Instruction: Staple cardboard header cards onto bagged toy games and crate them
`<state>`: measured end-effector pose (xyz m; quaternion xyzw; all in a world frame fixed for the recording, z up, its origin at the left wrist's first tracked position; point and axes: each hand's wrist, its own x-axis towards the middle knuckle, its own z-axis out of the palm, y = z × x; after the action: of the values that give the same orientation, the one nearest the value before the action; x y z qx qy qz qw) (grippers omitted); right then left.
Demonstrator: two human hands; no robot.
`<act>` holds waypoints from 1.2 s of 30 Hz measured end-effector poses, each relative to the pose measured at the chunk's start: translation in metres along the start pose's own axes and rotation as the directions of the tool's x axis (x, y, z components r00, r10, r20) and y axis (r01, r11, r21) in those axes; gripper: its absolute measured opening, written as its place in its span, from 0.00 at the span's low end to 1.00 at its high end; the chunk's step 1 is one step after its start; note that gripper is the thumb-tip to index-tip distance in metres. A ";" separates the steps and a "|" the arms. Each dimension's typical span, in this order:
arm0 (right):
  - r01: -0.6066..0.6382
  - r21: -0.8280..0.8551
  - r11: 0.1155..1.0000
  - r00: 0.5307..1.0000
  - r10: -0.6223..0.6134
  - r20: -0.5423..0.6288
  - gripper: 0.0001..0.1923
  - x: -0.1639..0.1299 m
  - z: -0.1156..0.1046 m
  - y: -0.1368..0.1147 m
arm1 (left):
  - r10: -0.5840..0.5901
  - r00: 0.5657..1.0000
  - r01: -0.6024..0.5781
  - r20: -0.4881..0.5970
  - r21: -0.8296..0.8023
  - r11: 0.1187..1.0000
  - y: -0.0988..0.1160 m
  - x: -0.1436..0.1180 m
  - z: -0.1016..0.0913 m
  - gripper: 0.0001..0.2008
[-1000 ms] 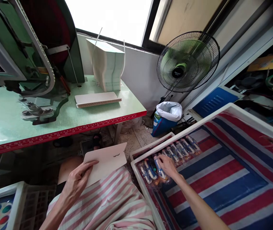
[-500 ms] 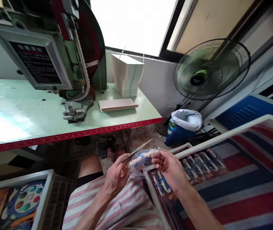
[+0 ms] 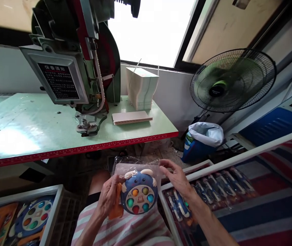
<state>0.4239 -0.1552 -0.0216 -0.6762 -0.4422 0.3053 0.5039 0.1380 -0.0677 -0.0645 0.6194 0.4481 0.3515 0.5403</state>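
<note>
Bagged toy, blue and round with coloured buttons, sits over the lap, left hand gripping its 9 o'clock edge, right hand pinching the bag's top corner at 2 o'clock. Card looks already inside; stapling machine not yet used, many bagged toys wait in the tray.

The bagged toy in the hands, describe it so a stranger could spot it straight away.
Below the green worktable, over the striped lap, the left hand and right hand hold a clear-bagged toy. It is a round blue horned face with coloured buttons, unlike the slim packs in the tray beside it.
</note>
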 end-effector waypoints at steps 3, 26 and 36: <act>-0.010 0.062 0.998 0.998 0.006 0.070 0.15 0.004 0.012 -0.006 | -0.024 1.000 0.024 0.014 -0.016 1.000 -0.004 -0.002 -0.006 0.34; 0.083 -0.090 0.992 0.946 -0.107 -0.307 0.25 0.020 0.140 -0.016 | 0.036 0.953 -0.002 -0.300 0.113 0.994 -0.006 -0.041 -0.047 0.33; 0.182 -0.182 0.966 0.979 -0.196 -0.061 0.26 0.017 0.187 -0.009 | -0.208 0.918 0.187 -0.337 -0.092 0.978 -0.022 -0.067 -0.095 0.31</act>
<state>0.2683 -0.0618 -0.0694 -0.6843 -0.5096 0.1887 0.4863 0.0230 -0.0961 -0.0667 0.4838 0.5857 0.4111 0.5038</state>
